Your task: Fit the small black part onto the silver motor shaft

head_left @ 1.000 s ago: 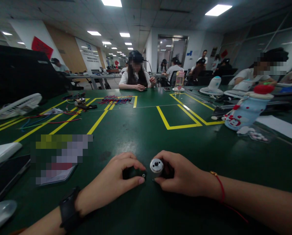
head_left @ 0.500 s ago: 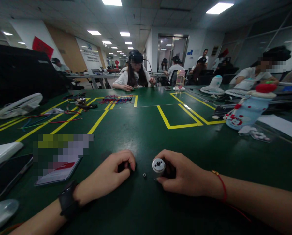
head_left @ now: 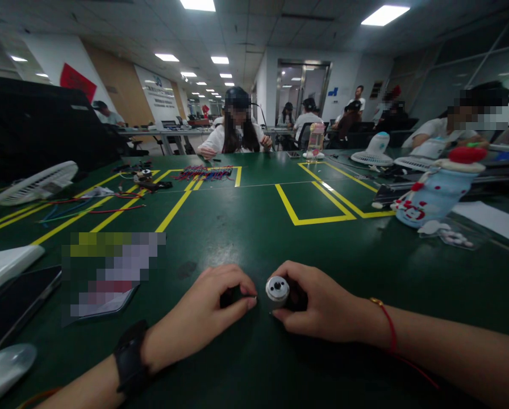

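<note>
My right hand (head_left: 318, 304) is wrapped around a small silver motor (head_left: 277, 289) standing upright on the green table. Its round end face points up, with a dark hole in the middle and two smaller holes beside it. Just left of it, my left hand (head_left: 216, 304) pinches a tiny metal ring (head_left: 255, 297) between thumb and index finger. Most of the ring is hidden by the fingertips, which are close to the motor but apart from it.
Ahead, yellow tape marks the table (head_left: 237, 227). A phone-like flat object (head_left: 122, 267) lies left, near a white fan (head_left: 37, 184) and loose wires (head_left: 118, 211). A blue bottle (head_left: 433, 196) stands right. A co-worker (head_left: 237, 128) sits opposite, behind a bundle of coloured wires (head_left: 207, 172).
My left hand has moved right and closed its thumb and index finger on the tiny metal ring, which lay on the table before. The right hand and the motor have stayed in place.
</note>
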The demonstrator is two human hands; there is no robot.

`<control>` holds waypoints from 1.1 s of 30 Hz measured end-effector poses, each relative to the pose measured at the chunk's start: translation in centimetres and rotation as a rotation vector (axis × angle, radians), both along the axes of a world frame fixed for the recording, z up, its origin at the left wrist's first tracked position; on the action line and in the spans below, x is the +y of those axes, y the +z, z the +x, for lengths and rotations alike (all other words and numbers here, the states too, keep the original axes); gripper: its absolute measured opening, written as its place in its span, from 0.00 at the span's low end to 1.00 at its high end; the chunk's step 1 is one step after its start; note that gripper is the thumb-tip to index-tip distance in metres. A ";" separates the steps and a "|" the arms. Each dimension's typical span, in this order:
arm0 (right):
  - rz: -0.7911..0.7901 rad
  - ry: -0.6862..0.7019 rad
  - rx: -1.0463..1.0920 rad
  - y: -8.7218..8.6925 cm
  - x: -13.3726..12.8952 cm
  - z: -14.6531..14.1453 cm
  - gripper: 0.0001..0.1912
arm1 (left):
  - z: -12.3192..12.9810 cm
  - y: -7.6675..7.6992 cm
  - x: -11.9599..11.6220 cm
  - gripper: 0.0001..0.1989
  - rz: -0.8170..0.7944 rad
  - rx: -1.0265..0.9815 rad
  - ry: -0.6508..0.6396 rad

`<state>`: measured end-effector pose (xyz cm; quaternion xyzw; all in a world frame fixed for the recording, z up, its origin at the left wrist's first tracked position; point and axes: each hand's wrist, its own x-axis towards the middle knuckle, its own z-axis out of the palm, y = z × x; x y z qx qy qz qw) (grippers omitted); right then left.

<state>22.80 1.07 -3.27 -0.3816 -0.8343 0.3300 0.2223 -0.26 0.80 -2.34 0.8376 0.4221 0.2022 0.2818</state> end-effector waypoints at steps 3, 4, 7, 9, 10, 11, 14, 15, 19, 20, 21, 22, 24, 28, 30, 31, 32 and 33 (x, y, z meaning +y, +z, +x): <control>0.003 0.006 0.004 -0.1 0.0 -0.1 0.18 | 0.2 0.6 -0.1 0.06 -0.017 -0.120 0.068; 0.011 0.008 0.004 -0.2 0.1 -0.1 0.18 | 0.3 0.9 -0.2 0.06 0.003 -0.159 0.077; 0.062 0.013 0.007 -0.2 0.1 -0.2 0.17 | 0.8 1.4 -0.5 0.04 0.064 -0.232 0.060; 0.095 0.017 0.011 -0.3 0.1 -0.3 0.16 | 1.2 1.6 -0.7 0.05 0.076 -0.241 0.043; 0.104 0.020 0.011 -0.3 0.1 -0.3 0.16 | 1.3 1.6 -0.7 0.05 0.076 -0.238 0.036; 0.110 0.022 0.009 -0.3 0.1 -0.3 0.16 | 1.4 1.5 -0.7 0.05 0.077 -0.238 0.031; 0.117 0.024 0.002 -0.2 0.2 -0.4 0.15 | 1.5 1.5 -0.6 0.06 0.073 -0.243 0.023; 0.120 0.024 0.001 -0.2 0.2 -0.4 0.15 | 1.5 1.5 -0.6 0.06 0.071 -0.242 0.020; 0.118 0.024 -0.001 -0.1 0.1 -0.4 0.16 | 1.5 1.8 -0.7 0.06 0.061 -0.207 0.006; 0.113 0.027 0.000 -0.1 0.1 -0.4 0.16 | 1.5 1.9 -0.7 0.06 0.056 -0.200 0.001; 0.108 0.032 0.002 -0.1 0.1 -0.4 0.16 | 1.5 2.0 -0.8 0.06 0.048 -0.196 -0.005; 0.105 0.034 0.003 -0.1 0.1 -0.4 0.16 | 1.5 2.0 -0.8 0.06 0.035 -0.195 -0.009; 0.101 0.034 -0.001 0.0 0.1 -0.4 0.16 | 1.4 2.0 -0.8 0.07 0.009 -0.203 0.002; 0.063 0.042 -0.004 0.2 0.2 -0.3 0.17 | 0.7 1.4 -0.6 0.09 -0.095 -0.196 0.096; 0.036 0.044 -0.004 0.2 0.1 -0.2 0.18 | 0.2 0.9 -0.3 0.12 -0.168 -0.180 0.146; 0.025 0.038 -0.005 0.2 0.1 -0.1 0.19 | 0.0 0.6 -0.2 0.13 -0.191 -0.172 0.162; 0.016 0.031 -0.006 0.2 0.1 -0.1 0.19 | -0.3 0.4 0.0 0.13 -0.199 -0.161 0.168; 0.007 0.024 -0.007 0.1 0.0 -0.1 0.18 | -0.5 0.2 0.2 0.13 -0.198 -0.151 0.167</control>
